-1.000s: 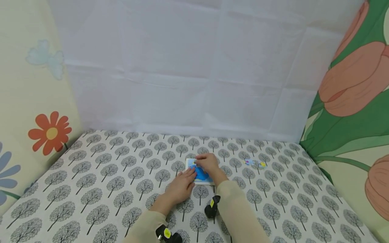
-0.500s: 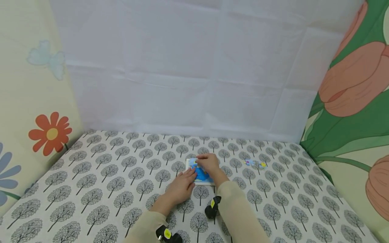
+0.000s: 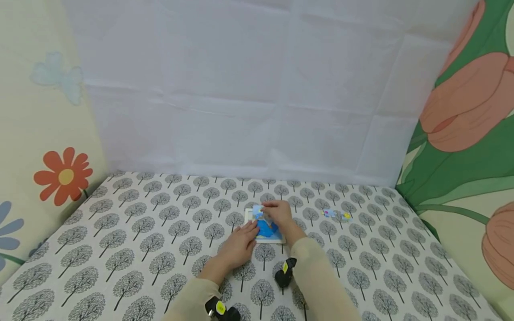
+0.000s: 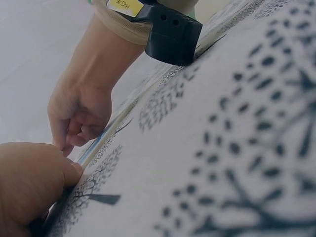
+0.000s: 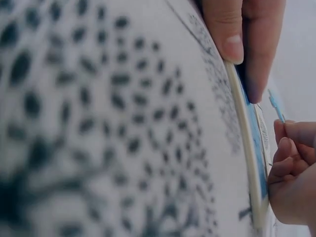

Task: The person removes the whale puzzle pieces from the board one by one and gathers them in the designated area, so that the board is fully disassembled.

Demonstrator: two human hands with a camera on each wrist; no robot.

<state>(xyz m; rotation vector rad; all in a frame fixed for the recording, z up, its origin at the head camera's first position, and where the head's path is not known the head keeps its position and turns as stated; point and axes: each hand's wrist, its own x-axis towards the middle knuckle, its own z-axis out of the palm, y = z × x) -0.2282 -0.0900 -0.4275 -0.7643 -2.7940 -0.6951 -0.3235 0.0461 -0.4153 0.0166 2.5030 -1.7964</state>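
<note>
A small framed jigsaw puzzle (image 3: 270, 241) with a blue picture lies on the table in front of me. My left hand (image 3: 237, 246) rests on its left side, straight fingers on the picture and the thumb at the near edge, as the right wrist view shows. Between thumb and fingertips, my right hand (image 3: 279, 215) pinches a light blue puzzle piece (image 3: 257, 210). That piece stands tilted up above the frame's far side; in the right wrist view the piece (image 5: 277, 106) is seen edge-on, apart from the board. My right hand covers part of the puzzle's right side.
Two loose puzzle pieces lie to the right: a light blue one (image 3: 328, 213) and one with a yellow shape (image 3: 346, 216). A tree-print cloth (image 3: 152, 243) covers the table. A white sheet (image 3: 225, 98) hangs behind it. Black wrist cameras sit at both sleeves.
My right hand has moved slightly up and lifted the light blue piece out of the frame, tilting it and baring part of the frame's upper left. The left hand has stayed in place.
</note>
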